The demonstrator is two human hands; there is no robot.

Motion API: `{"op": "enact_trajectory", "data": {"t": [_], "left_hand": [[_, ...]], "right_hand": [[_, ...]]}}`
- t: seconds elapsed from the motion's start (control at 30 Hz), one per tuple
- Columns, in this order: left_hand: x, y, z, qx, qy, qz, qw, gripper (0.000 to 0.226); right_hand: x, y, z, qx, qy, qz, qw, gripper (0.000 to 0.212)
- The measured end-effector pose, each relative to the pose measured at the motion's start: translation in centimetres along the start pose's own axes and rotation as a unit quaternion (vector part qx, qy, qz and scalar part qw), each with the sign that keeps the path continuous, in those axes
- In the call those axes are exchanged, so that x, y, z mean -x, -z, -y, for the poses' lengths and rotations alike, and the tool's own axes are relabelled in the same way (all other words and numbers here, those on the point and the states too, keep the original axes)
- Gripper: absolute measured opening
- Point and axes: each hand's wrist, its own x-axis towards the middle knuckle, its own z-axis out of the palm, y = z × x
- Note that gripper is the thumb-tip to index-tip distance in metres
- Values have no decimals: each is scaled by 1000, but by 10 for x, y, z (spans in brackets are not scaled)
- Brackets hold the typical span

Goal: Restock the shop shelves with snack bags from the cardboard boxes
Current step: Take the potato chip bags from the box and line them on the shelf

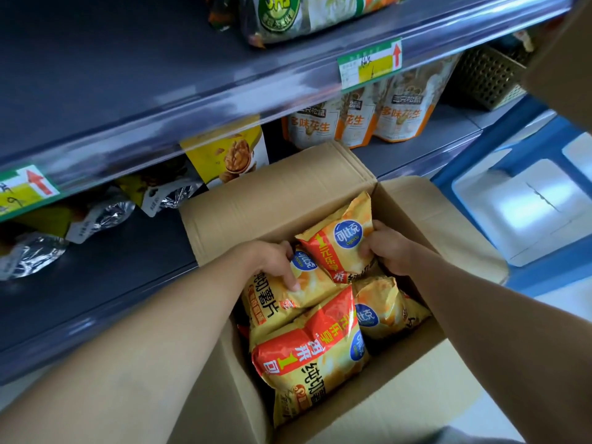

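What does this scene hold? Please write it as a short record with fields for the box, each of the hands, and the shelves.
box: open cardboard box, flaps up, with yellow chip bags inside
left hand: left hand grips the flat chip bag at the box's left side
right hand: right hand grips the raised chip bag, tilted up at the back
behind box: peanut bags standing upright; walnut bag
shelf edge: price tag with red arrow
stage: no chip bag is out of the box yet

Left hand (272,261), right hand (389,248) on bags (333,251)
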Motion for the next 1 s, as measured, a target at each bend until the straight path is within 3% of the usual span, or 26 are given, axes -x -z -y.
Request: {"op": "enact_trajectory", "data": {"t": [0.1,0.23,0.3,0.43,0.57,0.7,0.83,1.0], "left_hand": [[0,-1,2,-12,0,0,1000,100],[1,-2,6,53,-3,42,998,92],[3,-3,9,68,-7,36,997,94],[9,-7,14,45,-20,11,999,106],[14,-8,16,17,-41,1,999,68],[26,-6,15,7,-50,-19,999,73],[50,-5,9,-8,-82,-71,994,67],[76,-5,8,-50,-126,-149,979,53]], "right_hand": [[0,-2,4,-26,19,3,999,61],[2,-4,9,-65,37,10,997,48],[1,-4,11,-90,47,27,994,37],[-2,-6,10,-87,57,19,994,34],[6,-4,13,-98,87,-38,991,22],[24,-1,24,-107,109,-92,984,21],[54,0,39,-140,145,-127,971,7],[95,2,57,-151,177,-177,956,11]]}}
